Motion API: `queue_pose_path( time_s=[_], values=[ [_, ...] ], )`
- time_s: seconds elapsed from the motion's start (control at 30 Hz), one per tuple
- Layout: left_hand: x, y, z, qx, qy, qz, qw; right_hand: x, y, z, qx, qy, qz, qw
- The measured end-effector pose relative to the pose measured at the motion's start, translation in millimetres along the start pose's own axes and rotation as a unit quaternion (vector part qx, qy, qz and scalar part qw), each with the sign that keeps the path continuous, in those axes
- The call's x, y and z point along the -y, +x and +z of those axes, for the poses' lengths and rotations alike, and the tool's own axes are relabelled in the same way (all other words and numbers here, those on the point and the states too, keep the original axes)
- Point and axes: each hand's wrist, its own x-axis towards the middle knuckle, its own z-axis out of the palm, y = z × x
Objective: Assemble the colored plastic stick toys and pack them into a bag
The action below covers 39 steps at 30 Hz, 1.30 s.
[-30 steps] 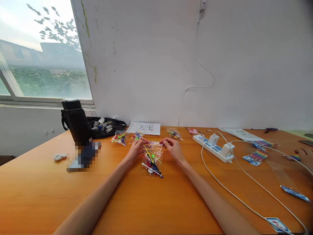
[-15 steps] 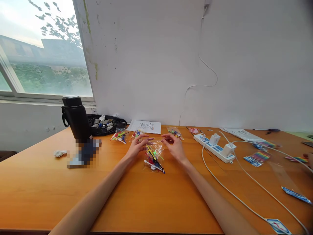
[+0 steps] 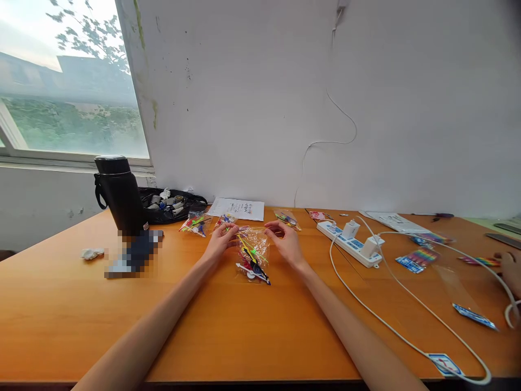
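Observation:
A clear plastic bag stands or hangs in the middle of the table, filled with small colourful plastic pieces. Yellow, black, red and white clock-hand shapes show through its film. My left hand pinches its upper left corner with bent fingers. At the upper right corner, my right hand is closed with thumb and fingers on the bag's edge. Behind my hands lie similar bags: one to the left, another partly hidden by my left hand, and a third behind my right hand.
A black bottle and a pixelated dark item stand left, near a black bag. Right are a power strip with trailing white cables and rainbow-coloured packets. Another person's hand is at the far right.
The view has turned slightly right, so things sit further left. The other person's hand shows more at the right edge. My hands remain at the bag's top corners.

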Motion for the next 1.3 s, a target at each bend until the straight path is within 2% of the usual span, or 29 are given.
queue_pose_path(
  time_s=[0.13, 0.23, 0.53, 0.77, 0.93, 1.13, 1.3],
  values=[
    [1.4, 0.4, 0.2, -0.021, 0.012, -0.014, 1.0, -0.9, 0.9, -0.5, 0.002, -0.004, -0.001, 1.0],
    [2.8, 0.5, -1.1, -0.014, 0.02, -0.012, 1.0, -1.1, 1.2, -0.8, 0.003, -0.005, 0.001, 1.0],
    [-1.5, -1.1, 0.5, -0.007, 0.046, 0.042, 0.998, 3.3, 1.4, -1.1, -0.002, -0.005, 0.0, 1.0],
    [-2.5, 0.9, -0.3, -0.051, 0.084, 0.092, 0.991, 5.4, 1.6, -3.3, -0.008, -0.004, 0.006, 1.0],
    [-3.7, 1.2, -0.7, -0.063, 0.063, 0.085, 0.992, 2.7, 1.4, -2.9, -0.005, -0.006, 0.003, 1.0],
    [2.6, 4.0, -4.4, -0.017, 0.06, 0.037, 0.997, 0.7, 1.8, -4.1, -0.008, -0.01, 0.0, 1.0],
    [2.9, 5.6, -8.2, -0.044, 0.079, 0.053, 0.994, 2.9, 1.6, -3.3, -0.007, -0.009, -0.002, 1.0]
  ],
)
